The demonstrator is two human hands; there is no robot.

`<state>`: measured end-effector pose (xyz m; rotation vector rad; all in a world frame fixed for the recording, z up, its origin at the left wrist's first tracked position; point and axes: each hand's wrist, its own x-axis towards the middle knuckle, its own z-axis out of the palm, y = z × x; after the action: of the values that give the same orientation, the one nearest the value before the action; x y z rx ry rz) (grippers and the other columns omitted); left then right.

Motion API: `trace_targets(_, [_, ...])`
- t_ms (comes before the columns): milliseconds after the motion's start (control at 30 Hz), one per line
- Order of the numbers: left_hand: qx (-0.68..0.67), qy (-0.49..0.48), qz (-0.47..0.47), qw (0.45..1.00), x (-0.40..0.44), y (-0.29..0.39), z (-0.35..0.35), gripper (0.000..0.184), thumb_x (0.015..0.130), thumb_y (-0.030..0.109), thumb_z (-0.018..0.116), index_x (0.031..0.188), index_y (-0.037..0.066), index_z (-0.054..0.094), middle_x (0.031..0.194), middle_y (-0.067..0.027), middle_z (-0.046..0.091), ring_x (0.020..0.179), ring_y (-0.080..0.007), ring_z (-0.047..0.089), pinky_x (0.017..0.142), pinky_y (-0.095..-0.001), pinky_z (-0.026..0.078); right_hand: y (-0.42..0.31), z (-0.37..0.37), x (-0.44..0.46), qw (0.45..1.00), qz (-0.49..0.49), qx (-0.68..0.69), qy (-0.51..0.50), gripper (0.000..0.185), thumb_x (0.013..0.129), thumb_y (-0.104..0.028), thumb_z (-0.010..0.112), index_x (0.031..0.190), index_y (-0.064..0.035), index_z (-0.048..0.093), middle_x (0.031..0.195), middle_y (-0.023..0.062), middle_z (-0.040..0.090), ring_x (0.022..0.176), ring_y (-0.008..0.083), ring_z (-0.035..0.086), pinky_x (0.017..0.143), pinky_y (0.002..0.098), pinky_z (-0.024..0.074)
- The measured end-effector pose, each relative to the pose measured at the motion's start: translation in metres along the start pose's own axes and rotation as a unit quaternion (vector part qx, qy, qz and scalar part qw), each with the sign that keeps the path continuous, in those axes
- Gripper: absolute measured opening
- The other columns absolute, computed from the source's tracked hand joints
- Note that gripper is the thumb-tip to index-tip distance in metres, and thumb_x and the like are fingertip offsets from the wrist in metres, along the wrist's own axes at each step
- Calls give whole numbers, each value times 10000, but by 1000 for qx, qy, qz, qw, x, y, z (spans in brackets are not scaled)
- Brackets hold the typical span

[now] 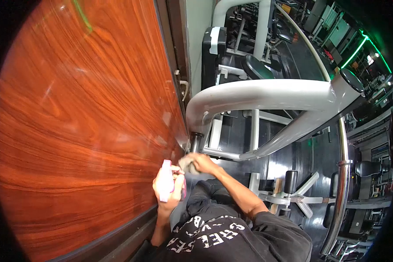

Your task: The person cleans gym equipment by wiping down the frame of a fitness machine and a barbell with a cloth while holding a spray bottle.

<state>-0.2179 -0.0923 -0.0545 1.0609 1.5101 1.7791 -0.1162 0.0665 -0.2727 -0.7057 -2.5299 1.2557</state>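
My left hand is wrapped round a pink and white object, perhaps a spray bottle, close to the glossy wood-grain panel. Just right of it, my right hand is closed on a crumpled greyish cloth, slightly blurred. The cloth is beside the top of the pink and white object, near the panel's right edge and the foot of a thick grey machine frame. Whether the cloth touches anything else cannot be made out.
A door handle sticks out above my hands. The frame's curved tubes arch ahead and to the right. A chrome bar runs down the right side. Benches and other gym machines stand on the dark floor.
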Motion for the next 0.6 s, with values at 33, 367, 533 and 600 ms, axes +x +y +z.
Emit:
trace_targets(33, [-5,1,-3,1000,1,-4,3,168,842,-54,603,1003,-25,564,783,-60,631,574,-69,578,539,-221,468,7,-9,13,994,-45,-15,96,414,793,4,517,1193,-84,583,1192,166,609,1134,354,570,1006,416,453])
trace_targets(367, [19,16,-17,1000,6,-34,0,133,880,17,606,996,-22,555,759,-47,609,578,-71,568,556,-226,465,29,67,-18,980,-23,-48,190,430,744,95,539,1161,-5,570,1381,235,466,1346,414,366,1126,441,330])
trace_targets(533, [-14,21,-10,1000,17,-29,5,129,901,25,597,1010,-20,544,793,-41,592,582,-70,552,547,-222,453,7,24,-48,978,54,172,107,398,796,42,454,1161,-24,599,1162,215,633,1186,351,565,1040,414,427])
trace_targets(600, [22,18,2,1000,18,-33,1,125,904,14,588,1013,-25,540,799,-43,591,581,-67,548,541,-219,449,6,-4,-29,926,162,269,210,361,837,-2,450,1167,-21,594,1184,209,624,1164,323,578,1011,392,437])
